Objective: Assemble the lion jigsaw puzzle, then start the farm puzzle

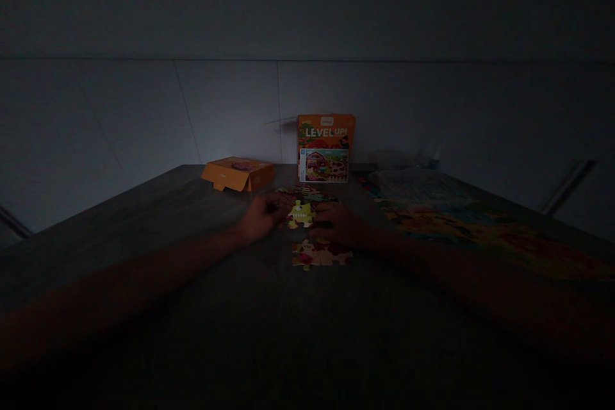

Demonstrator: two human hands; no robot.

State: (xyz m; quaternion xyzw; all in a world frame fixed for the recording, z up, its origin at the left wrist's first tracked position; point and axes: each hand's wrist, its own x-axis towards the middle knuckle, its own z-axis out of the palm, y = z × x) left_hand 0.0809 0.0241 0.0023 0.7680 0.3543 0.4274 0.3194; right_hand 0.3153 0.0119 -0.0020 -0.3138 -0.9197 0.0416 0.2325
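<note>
In dim light, a yellow-green jigsaw puzzle piece (301, 213) with a white fence pattern shows between my two hands. My left hand (259, 218) grips it at its left edge, fingers curled. From the right, my right hand (339, 224) has its fingertips on the opposite edge. Just nearer to me, a strip of joined puzzle pieces (321, 254) in pink and white lies on the table, partly under the right hand's fingers. Behind the hands are several loose, darker puzzle pieces (310, 193), partly hidden.
An orange box (240, 173) with an open flap lies at the back left. An upright orange puzzle box (327, 131) stands at the back, a farm picture card (324, 165) leaning on it. Right are a colourful assembled puzzle (500, 237) and clear plastic wrapping (418, 182). A wall borders the grey table (168, 205).
</note>
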